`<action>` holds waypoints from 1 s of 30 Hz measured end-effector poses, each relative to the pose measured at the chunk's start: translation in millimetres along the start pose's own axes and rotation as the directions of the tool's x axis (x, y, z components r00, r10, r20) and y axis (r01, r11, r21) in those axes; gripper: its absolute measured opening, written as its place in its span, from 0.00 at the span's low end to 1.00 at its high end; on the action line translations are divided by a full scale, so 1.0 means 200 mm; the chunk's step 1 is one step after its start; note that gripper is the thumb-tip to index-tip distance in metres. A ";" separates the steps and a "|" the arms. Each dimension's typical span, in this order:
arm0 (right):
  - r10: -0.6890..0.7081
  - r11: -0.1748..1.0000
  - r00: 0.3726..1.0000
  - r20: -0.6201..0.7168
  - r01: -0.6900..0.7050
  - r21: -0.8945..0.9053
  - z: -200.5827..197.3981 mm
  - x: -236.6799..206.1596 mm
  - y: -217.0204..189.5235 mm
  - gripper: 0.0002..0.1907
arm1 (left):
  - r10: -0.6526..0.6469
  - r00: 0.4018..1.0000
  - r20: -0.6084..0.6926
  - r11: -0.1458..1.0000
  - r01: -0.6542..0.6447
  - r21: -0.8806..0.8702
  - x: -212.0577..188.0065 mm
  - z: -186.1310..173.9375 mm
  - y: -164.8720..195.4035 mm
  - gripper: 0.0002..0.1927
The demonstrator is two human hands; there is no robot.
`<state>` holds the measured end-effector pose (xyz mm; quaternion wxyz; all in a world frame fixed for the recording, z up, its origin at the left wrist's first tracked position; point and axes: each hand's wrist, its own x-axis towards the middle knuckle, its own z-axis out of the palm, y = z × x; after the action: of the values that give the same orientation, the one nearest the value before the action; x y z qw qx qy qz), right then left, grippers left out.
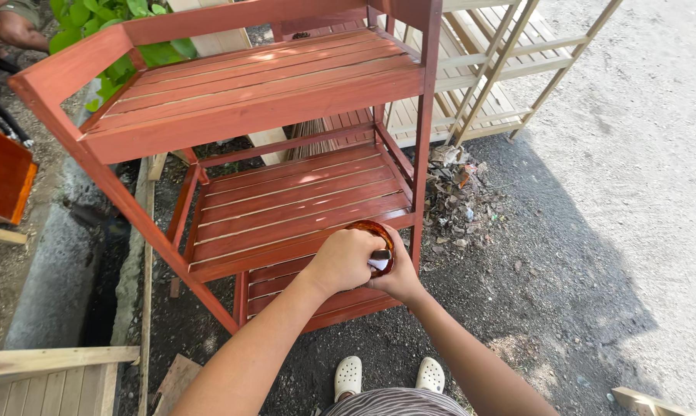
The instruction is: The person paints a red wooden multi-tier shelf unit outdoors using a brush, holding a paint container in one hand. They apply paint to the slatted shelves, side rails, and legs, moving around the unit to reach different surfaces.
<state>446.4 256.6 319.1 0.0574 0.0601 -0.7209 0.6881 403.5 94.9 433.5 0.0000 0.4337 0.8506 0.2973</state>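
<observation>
A red-brown stained wooden rack with three slatted shelves stands on the ground in front of me. At the front edge of its middle shelf, my right hand cups a small round bowl with a glossy red-brown inside. My left hand is closed over the bowl, gripping what looks like a small brush with a grey and white end. The brush's handle is hidden in the fist. Both hands touch each other just above the bottom shelf.
Pale unstained wooden racks lie behind at the upper right. A leaf and rubbish pile sits beside the rack. On the left are an orange-brown panel, a concrete kerb, a green plant and another person's hand.
</observation>
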 end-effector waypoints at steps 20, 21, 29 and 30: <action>0.254 0.955 0.967 -0.014 -0.249 0.160 0.00 -0.02 0.34 0.51 | 0.268 0.957 -0.115 0.960 -0.275 -0.049 -0.07 -0.08 -0.20 0.09; 0.277 0.945 0.961 -0.007 -0.271 0.182 0.01 -0.02 0.36 0.50 | 0.312 0.941 -0.132 0.947 -0.319 -0.033 -0.08 -0.07 -0.23 0.09; 0.309 0.917 0.951 -0.017 -0.293 0.272 0.04 0.05 0.37 0.46 | 0.402 0.860 -0.314 0.915 -0.393 0.095 -0.13 -0.01 -0.39 0.14; 0.317 0.912 0.948 -0.017 -0.299 0.281 0.05 0.04 0.36 0.46 | 0.393 0.861 -0.324 0.918 -0.387 0.085 -0.12 0.00 -0.40 0.15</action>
<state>425.5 249.8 248.7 -0.0381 -0.0685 -0.6168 0.7832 359.4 40.7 386.1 -0.2082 0.5397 0.7353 0.3531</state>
